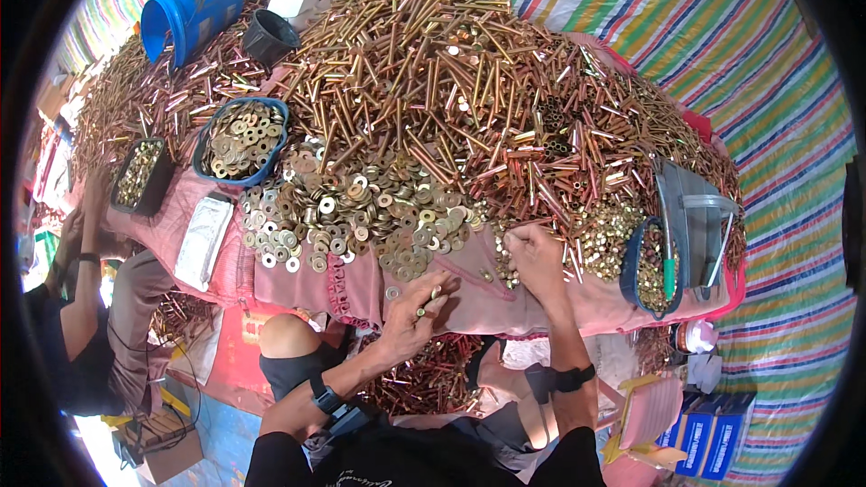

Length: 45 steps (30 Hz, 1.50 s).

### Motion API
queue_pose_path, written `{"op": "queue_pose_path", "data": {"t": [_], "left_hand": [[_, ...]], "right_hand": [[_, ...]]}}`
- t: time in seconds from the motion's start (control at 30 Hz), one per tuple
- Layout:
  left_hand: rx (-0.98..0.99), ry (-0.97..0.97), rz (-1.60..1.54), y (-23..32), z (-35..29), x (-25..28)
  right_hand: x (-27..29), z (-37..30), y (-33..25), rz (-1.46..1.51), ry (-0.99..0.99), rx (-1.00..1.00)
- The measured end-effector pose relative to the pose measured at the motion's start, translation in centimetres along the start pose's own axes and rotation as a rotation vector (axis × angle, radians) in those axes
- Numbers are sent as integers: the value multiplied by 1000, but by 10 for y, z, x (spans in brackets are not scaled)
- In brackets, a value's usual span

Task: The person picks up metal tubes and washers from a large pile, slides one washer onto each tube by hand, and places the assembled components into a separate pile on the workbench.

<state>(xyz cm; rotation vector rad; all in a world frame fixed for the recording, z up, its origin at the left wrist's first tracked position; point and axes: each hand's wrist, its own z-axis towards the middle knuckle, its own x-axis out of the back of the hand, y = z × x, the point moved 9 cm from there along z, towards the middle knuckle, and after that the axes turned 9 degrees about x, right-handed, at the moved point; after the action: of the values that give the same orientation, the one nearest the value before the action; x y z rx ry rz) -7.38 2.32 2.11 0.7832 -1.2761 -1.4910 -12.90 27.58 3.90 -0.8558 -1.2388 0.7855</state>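
My left hand [413,317] is in front of the washer pile, at the near edge of the pink cloth. Its fingers are curled around a small brass-coloured fastener [436,291], and another brass glint shows lower between the fingers. My right hand [538,257] reaches down to the cloth beside a few loose brass nuts [505,271]. Those fingertips are bent together, and whatever they hold is hidden. Flat metal washers [361,216] spread left of it in a heap. A heap of small brass nuts [609,239] lies to its right.
Long brass-coloured bolts or sleeves [433,63] form a large mound behind. A blue tub of washers [244,140], a dark tray of nuts [142,176], a blue bucket [189,13] and a black cup [269,36] stand left. A nut basket [651,271] stands right. Another person's arm [86,252] is far left.
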Motion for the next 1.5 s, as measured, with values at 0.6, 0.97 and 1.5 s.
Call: {"op": "queue_pose_path", "data": {"t": [0.6, 0.97, 1.5], "left_hand": [[336, -87, -174, -23, 2, -4], [246, -29, -151, -11, 5, -1], [179, -15, -128, -6, 8, 0]], "right_hand": [[-60, -26, -21, 63, -176, 49], [13, 9, -44, -745, 220, 343], [-1, -10, -65, 324, 262, 246]]}}
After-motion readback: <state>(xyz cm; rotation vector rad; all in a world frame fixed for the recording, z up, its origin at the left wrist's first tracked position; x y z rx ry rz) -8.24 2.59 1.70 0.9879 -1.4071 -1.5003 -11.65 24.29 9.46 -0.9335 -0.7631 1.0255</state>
